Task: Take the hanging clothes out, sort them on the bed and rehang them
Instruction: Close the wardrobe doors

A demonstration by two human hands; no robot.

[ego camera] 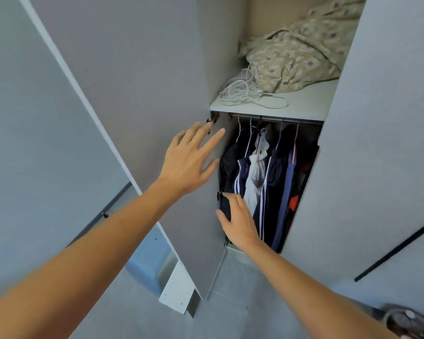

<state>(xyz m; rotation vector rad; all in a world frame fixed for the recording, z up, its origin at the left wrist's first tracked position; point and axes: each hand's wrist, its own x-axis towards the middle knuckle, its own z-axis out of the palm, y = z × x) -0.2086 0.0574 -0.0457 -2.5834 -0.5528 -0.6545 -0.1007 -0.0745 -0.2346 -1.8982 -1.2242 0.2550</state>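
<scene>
Several dark garments (274, 182) hang on hangers from a rail (277, 119) inside a narrow wardrobe: navy pieces with white stripes, a white garment (255, 187) between them, a black one at the left. My left hand (191, 160) is raised with fingers spread in front of the open wardrobe door (157, 94), close to its hinged edge. My right hand (238, 221) reaches into the opening lower down; its fingers lie on the black garment (227, 167) at the left, thumb at its near edge.
On the shelf (311, 104) above the rail lie a patterned beige bedcover (296, 55) and a tangle of white cord (240, 91). A second grey door (377, 143) stands at the right. Hinges (212, 119) sit on the left door's edge.
</scene>
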